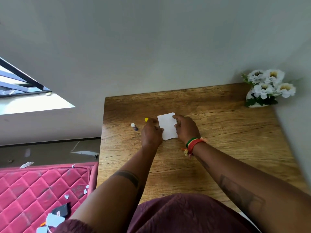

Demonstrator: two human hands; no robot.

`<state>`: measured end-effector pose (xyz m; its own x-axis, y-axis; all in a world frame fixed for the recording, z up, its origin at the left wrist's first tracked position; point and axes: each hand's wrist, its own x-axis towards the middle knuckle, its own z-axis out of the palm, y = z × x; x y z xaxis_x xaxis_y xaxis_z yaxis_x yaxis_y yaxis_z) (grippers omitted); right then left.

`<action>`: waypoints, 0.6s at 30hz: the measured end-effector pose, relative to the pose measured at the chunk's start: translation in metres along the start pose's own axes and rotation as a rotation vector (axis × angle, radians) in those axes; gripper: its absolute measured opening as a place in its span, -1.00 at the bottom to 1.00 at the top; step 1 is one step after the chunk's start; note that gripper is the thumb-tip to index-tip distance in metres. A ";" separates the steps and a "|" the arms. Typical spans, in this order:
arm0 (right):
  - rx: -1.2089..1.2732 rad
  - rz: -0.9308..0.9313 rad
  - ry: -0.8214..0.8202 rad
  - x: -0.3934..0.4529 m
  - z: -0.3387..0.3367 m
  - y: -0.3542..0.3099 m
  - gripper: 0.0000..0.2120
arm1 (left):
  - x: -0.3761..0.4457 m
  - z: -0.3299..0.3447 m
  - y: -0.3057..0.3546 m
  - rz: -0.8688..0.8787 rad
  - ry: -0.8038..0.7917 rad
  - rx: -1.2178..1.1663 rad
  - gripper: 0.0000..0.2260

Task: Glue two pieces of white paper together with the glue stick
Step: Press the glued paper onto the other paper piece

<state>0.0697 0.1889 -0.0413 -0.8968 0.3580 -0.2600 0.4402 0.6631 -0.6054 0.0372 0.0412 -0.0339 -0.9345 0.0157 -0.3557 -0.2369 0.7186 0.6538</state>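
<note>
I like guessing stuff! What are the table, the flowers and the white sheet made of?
Table: looks like wood or wood-look laminate, with brown grain lines and a slight sheen. Flowers: probably fake, cloth or plastic; too small to be sure. White sheet: paper, thin, matte, with a ragged torn edge.

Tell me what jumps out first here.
Both hands, left and right, press a white paper flat mid-table. Left of them a yellow cap and a small glue stick sit on the wood. White flowers fill the far right corner.
</note>
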 end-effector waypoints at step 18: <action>-0.463 -0.164 -0.436 0.020 -0.009 0.002 -0.19 | 0.003 -0.014 0.008 0.266 -0.348 0.774 -0.18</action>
<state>0.0534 0.2039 -0.0409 -0.8470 -0.0065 -0.5316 0.1824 0.9357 -0.3021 0.0288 0.0368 -0.0206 -0.7695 0.3689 -0.5213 0.3402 0.9276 0.1543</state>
